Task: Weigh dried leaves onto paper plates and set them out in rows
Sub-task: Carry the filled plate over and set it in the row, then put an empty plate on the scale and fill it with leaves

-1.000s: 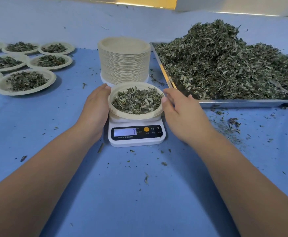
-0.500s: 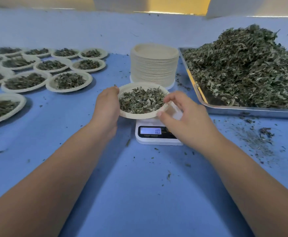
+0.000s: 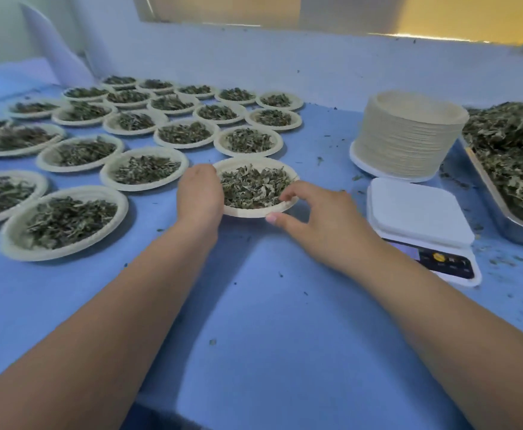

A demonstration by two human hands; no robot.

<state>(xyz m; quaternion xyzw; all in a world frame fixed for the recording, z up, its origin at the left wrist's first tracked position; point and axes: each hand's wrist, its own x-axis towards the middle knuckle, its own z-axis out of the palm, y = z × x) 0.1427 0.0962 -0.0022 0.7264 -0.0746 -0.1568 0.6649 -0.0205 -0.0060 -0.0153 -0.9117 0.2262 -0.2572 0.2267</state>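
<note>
At nine o'clock from the scale [image 3: 415,212], we are holding the filled plate [image 3: 247,212], left hand [image 3: 199,197] grip clamped on its nine o'clock rim, right hand [image 3: 325,218] pinching at four.

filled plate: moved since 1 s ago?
Yes. The filled plate has left the scale and is now to its left, by the set-out rows, left hand and right hand gripping its rim.

Your L hand [image 3: 199,197] & R hand [image 3: 325,225] are bare. L forearm [image 3: 114,321] & R forearm [image 3: 424,305] are bare too, uncovered right to the frame's bottom edge. R thumbnail [image 3: 271,217] is short & rounded. Finer detail's too blurred to tell.
</note>
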